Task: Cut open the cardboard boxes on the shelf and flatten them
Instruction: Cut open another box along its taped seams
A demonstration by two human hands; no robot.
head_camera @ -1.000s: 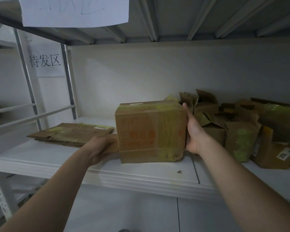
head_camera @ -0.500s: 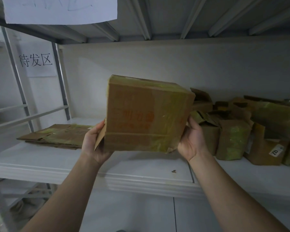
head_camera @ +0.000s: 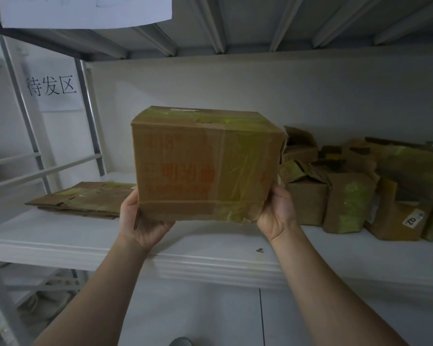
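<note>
Above the shelf (head_camera: pixel 210 260), the box (head_camera: pixel 205 166) hangs clear, left hand (head_camera: pixel 145 221) curled round its lower left corner, right hand (head_camera: pixel 275 213) clamped on the lower right. Gripped only low down, it may tip or slip; the torn bottom tape could give.

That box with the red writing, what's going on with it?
A person holds the taped cardboard box up in front of the white shelf, left hand under its lower left corner, right hand at its lower right. It is shut, not yet cut. Flattened cardboard lies on the shelf at left; more boxes sit at right.
</note>
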